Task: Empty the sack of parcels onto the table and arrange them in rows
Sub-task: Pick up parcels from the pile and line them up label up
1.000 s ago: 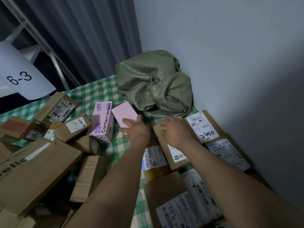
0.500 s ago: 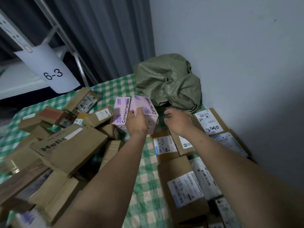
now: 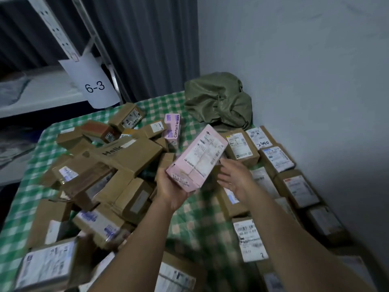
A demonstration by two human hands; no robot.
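The crumpled green sack (image 3: 219, 102) lies slack at the far corner of the table (image 3: 151, 106), against the wall, on the green checked cloth. In front of the sack, raised above the table, the left hand (image 3: 170, 192) holds a pink box (image 3: 197, 159) from below. Its fingers and thumb are curled round the near end, and the box tilts up towards the sack with its printed label facing upward. Just to the right of that box, also in front of the sack, the right hand (image 3: 235, 178) is spread open with relaxed fingers and grips nothing. Its fingertips are close to the box's right edge, but I cannot tell whether they touch it. Left of the sack, a second pink box (image 3: 172, 127) marked "Contact lenses" stands on end at the edge of a loose heap of brown parcels (image 3: 117, 165), which spreads forward and left from there. From the sack's right side, labelled parcels (image 3: 277, 157) lie flat in rows along the wall towards the viewer, one of them marked 2490 (image 3: 260, 135). Beyond the table, left of the sack, a paper sign (image 3: 92, 83) reading 6-3 hangs from a metal rack.
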